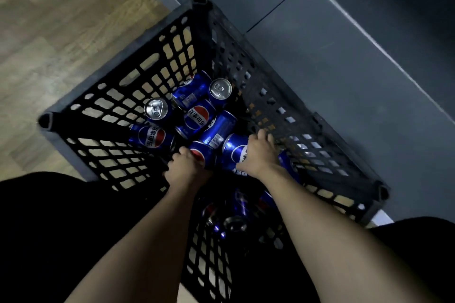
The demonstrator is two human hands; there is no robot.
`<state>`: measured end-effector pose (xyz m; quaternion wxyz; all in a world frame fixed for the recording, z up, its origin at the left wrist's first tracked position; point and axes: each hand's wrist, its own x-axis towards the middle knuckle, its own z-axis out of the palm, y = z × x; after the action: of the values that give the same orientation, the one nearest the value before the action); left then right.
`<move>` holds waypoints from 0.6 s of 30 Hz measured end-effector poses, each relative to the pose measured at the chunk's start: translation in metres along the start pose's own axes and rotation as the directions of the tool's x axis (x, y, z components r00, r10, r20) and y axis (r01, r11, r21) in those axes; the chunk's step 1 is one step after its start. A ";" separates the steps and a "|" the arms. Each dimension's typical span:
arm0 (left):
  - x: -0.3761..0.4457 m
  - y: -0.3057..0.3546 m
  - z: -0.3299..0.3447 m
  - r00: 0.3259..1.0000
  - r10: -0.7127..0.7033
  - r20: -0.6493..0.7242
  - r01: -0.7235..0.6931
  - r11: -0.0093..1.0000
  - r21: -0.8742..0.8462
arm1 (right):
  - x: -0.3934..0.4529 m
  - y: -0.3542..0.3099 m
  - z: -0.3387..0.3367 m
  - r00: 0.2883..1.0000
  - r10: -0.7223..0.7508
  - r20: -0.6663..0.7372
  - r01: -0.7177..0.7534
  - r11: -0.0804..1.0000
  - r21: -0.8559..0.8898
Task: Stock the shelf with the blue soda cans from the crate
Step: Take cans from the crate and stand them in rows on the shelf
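Note:
A black lattice crate [118, 106] stands on the floor below me, with several blue soda cans piled in its bottom. Both my arms reach down into it. My left hand [183, 167] grips a blue can [200, 152] lying on its side near the middle. My right hand [257, 155] curls over another lying blue can [234, 152] just to the right. Two cans stand upright further in, one on the left [155, 108] and one at the back [220, 88]. More cans lie in shadow under my forearms [236, 206].
The dark grey base of a shelf unit [344, 61] runs along the crate's right side. Wooden floor [49, 32] lies to the left. My dark-clothed legs [61, 229] flank the crate's near end.

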<state>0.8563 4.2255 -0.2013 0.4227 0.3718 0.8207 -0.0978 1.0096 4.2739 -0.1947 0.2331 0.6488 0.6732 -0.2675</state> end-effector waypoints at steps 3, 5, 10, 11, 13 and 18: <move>-0.044 0.013 -0.034 1.000 0.014 -0.001 -0.014 1.000 -0.028 | -0.048 -0.007 -0.034 0.998 0.050 0.040 -0.054 0.992 0.116; -0.079 0.020 -0.060 1.000 0.014 -0.002 -0.014 0.999 -0.051 | -0.086 -0.010 -0.061 0.994 0.090 0.066 -0.104 0.964 0.244; -0.195 0.037 -0.141 1.000 0.022 -0.012 -0.022 0.998 -0.050 | -0.197 -0.011 -0.151 0.973 0.185 0.135 -0.228 0.832 0.505; -0.219 0.041 -0.157 1.000 0.027 -0.009 -0.028 0.997 -0.072 | -0.220 -0.010 -0.172 0.970 0.198 0.141 -0.243 0.785 0.570; -0.269 0.050 -0.190 0.999 0.040 -0.012 -0.042 0.989 -0.140 | -0.267 -0.010 -0.216 0.967 0.208 0.150 -0.253 0.686 0.682; -0.383 0.077 -0.263 0.994 0.092 -0.057 -0.106 0.939 -0.326 | -0.364 -0.014 -0.308 0.967 0.214 0.138 -0.219 0.419 0.881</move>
<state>0.8865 4.2029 0.2686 0.4665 0.3388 0.8141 0.0693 1.0241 4.2050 0.2767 -0.1073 0.7544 0.3432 -0.5491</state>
